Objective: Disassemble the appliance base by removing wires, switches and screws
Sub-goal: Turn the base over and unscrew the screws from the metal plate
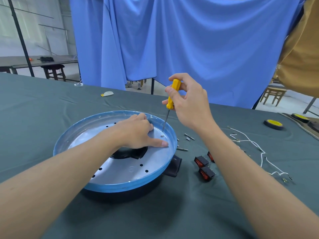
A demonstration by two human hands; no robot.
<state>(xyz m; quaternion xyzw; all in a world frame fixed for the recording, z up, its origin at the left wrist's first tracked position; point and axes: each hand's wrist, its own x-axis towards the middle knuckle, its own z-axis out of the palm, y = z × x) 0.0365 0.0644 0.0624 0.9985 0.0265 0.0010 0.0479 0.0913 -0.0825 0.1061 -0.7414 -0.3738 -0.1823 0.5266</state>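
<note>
Head view: your left hand [138, 133] lies spread and flat, pressing on the silver plate of the round blue-rimmed appliance base [131, 185]. The base sits on the grey-green tablecloth [51, 104] directly before you.

Your right hand [188, 104] curls round the yellow-handled screwdriver [173, 94]. Its tip stands just beside a small silver screw [162, 135] near the right rim; whether it is seated, I cannot tell.

Lying out to the right are three black-and-red rocker switches [202, 161], white wires [255, 145] and loose metal screws [189, 136].

Judgement: late stage, with at least this screw left.
</note>
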